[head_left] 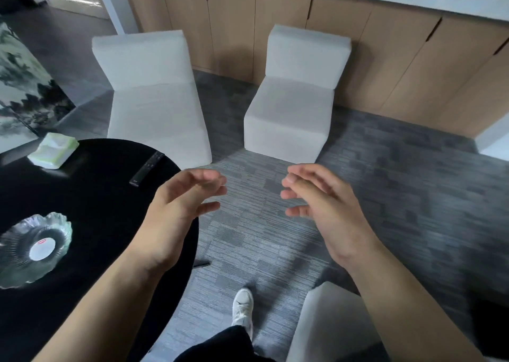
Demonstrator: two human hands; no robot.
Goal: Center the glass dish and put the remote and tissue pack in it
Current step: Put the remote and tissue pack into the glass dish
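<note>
While both hands, left (179, 210) and right (325, 207), hang open and empty, glass dish (35, 247) overhangs the table (110, 196) edge; a careless nudge could tip it off.

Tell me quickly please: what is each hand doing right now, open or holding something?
Left hand: open, fingers loosely spread, holding nothing.
Right hand: open, fingers loosely curled, holding nothing.

Both forearms are bare, with no sleeves showing; dark trousers (220, 345) end above a white laced sneaker (243, 310)
</note>
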